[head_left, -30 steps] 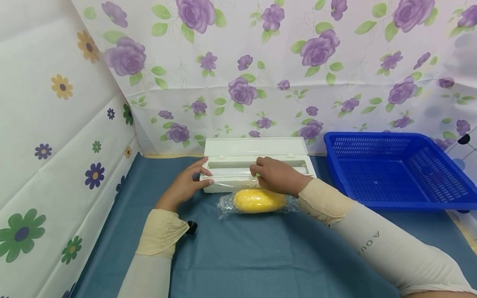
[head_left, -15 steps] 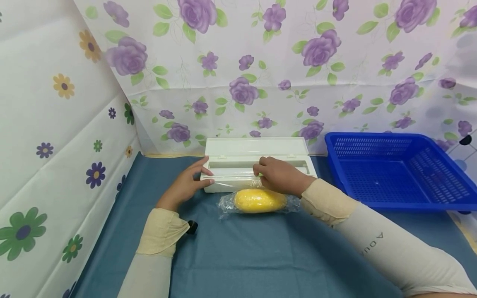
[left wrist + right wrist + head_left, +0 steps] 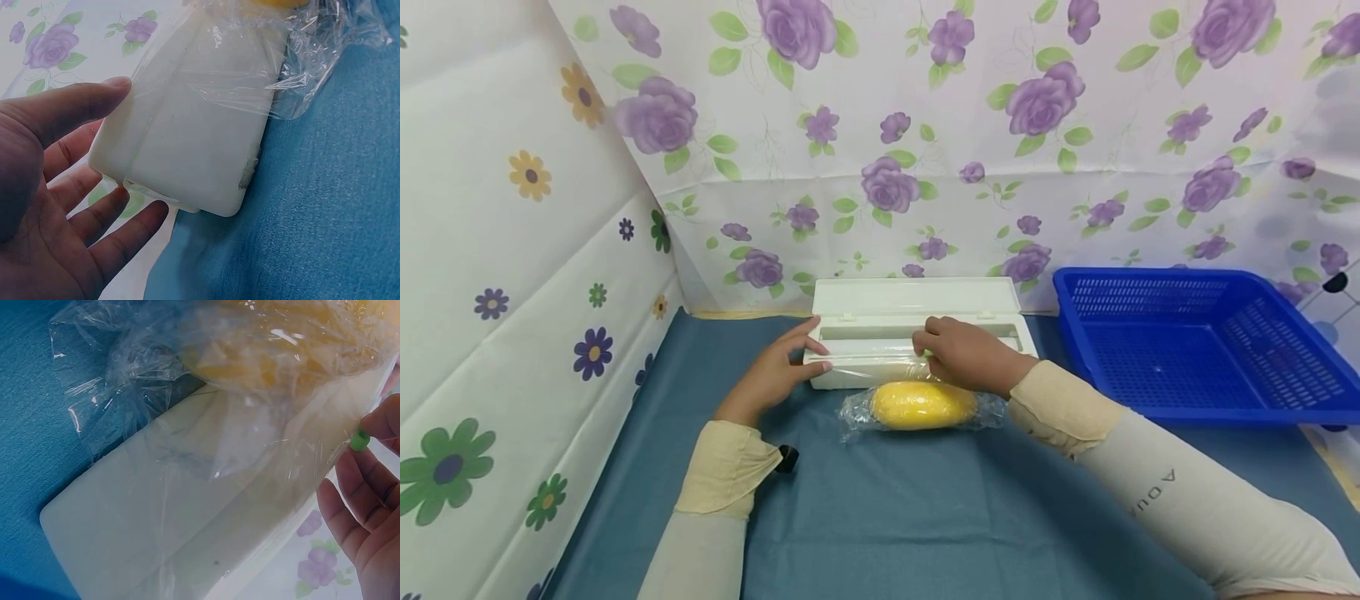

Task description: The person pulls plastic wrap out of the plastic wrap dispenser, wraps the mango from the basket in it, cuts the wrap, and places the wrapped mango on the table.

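Observation:
A white cling film dispenser (image 3: 857, 375) lies lengthwise at the back of the table, its lid raised, a film roll (image 3: 865, 346) inside. At its left end rests my left hand (image 3: 767, 379), thumb along the front edge and fingers spread. My right hand (image 3: 966, 354) pinches a small green slide cutter (image 3: 359, 439) on the dispenser's front edge, between thumb and fingers. Clear film (image 3: 231, 94) stretches down over the front face. Just before the dispenser lies a yellow oblong item (image 3: 921, 405), wrapped in the film; its exact kind cannot be told.
A blue perforated plastic basket (image 3: 1195, 412) stands to the right of the dispenser. Blue-green cloth (image 3: 880, 517) covers the table. Flower-printed sheets (image 3: 850, 242) hang directly behind and on the left.
My right hand, with the slide cutter, shifts slightly right along the dispenser's edge between the first two frames, then stays almost still. My left hand keeps its place.

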{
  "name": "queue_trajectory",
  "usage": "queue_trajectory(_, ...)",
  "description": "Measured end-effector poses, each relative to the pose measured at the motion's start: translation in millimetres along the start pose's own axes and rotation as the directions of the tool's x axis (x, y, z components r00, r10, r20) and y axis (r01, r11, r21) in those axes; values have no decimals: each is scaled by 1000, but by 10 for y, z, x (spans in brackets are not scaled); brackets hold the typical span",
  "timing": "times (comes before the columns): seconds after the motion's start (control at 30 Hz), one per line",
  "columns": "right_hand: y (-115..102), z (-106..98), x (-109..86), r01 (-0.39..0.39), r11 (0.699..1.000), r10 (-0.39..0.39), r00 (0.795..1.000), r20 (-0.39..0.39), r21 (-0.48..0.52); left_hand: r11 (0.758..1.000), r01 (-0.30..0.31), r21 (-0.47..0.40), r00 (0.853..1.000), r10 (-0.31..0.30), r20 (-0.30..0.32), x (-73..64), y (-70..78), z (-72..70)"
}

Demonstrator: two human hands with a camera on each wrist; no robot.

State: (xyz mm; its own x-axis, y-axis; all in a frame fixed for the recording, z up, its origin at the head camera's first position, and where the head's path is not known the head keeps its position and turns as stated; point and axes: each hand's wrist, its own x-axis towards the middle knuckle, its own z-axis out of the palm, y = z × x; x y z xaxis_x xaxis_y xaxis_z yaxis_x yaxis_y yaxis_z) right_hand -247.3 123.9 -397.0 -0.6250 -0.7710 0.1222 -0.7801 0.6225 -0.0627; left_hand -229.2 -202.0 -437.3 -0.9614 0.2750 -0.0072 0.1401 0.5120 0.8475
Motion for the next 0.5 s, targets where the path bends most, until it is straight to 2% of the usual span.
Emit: queue_trajectory(0.5, 3, -32, -45, -26, 1000, 26, 999, 19, 9, 1000, 2, -19, 1000, -2, 7, 1, -3, 3)
